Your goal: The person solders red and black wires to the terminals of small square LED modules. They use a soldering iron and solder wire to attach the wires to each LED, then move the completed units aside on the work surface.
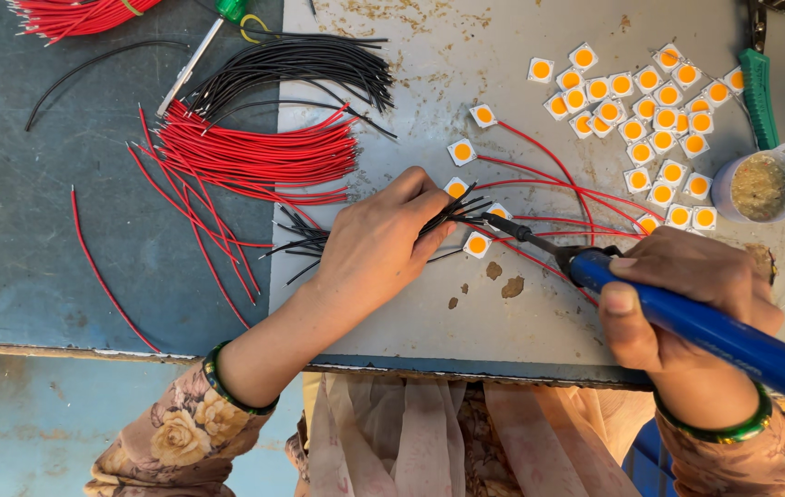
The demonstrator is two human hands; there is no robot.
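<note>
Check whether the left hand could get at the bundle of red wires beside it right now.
Probably not freely: the left hand is pinching a bunch of short black wires. The red wire bundle lies uncovered just above it, so the path is clear, but the fingers are occupied.

The handle of the blue soldering iron (724, 336) is running out of the picture at the right edge, so its end is not showing. The right hand (687, 304) is covering the middle of the handle. The left hand (378, 244) is hiding the middle part of the thin black wires (452, 210) (how many it is holding, I cannot tell). The red wire bundle (79, 14) at the far left is getting cut by the top edge, and so are the green pliers (759, 87) at the far right. The contact between the iron's tip and the small LED chip (497, 213) is too small to judge.
</note>
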